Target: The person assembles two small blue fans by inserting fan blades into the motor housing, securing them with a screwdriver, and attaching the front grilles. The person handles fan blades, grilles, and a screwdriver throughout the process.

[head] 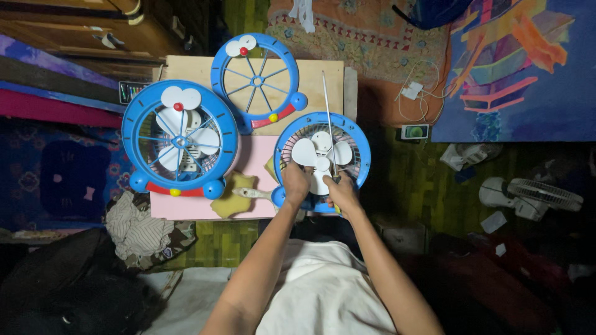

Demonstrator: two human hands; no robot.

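On the worktop [323,77], the open fan [322,158] lies face up. The left hand [297,183] grips its near rim; the right hand [340,191] pinches a long thin rod [328,118]. The fan looks like light, brittle plastic, best held by the rim. Left of it lie a whole fan [180,139] and a loose grille [256,80].

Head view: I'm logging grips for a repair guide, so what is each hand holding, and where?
The left hand grips the near rim of the open blue fan. The right hand holds the long thin rod at its lower end, over the white blades.
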